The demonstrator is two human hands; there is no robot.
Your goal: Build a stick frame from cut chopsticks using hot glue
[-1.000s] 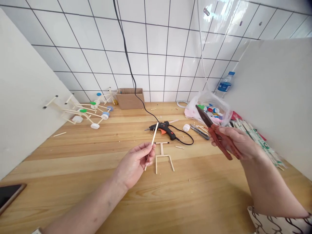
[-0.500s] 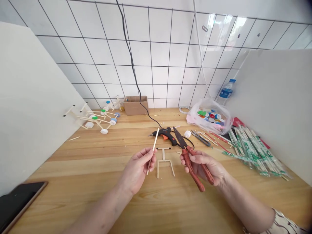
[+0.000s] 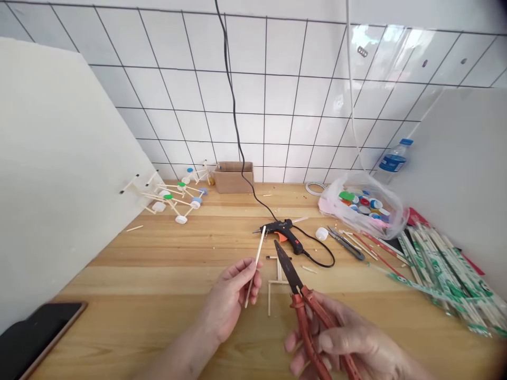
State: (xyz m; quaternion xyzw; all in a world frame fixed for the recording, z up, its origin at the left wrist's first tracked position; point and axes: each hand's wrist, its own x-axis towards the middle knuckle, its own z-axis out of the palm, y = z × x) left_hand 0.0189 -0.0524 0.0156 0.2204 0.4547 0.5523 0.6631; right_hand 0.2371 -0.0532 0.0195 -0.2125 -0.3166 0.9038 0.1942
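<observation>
Pinched between the thumb and fingers of my left hand (image 3: 233, 295) is a thin wooden stick (image 3: 260, 248), tilted with its top end leaning right. My right hand (image 3: 340, 332) grips the red handles of a pair of pliers (image 3: 292, 269), whose long dark jaws point up and left, apart from the stick. Behind the pliers, a small frame of glued sticks (image 3: 270, 298) lies on the table, partly hidden by them. A black hot glue gun (image 3: 283, 230) with an orange trigger rests just beyond both hands.
Stick models with bottle-cap wheels (image 3: 178, 198) stand at the left by a cardboard box (image 3: 234, 178). To the right are a plastic bag of bottle caps (image 3: 330, 203), snips (image 3: 346, 244), wrapped chopsticks (image 3: 447, 274) and a water bottle (image 3: 392, 161). A phone (image 3: 39, 338) lies front left.
My view has shifted, so the scene sits further right and lower. The pliers have come nearer and lower, and now cover part of the stick frame. The left hand still holds the stick.
</observation>
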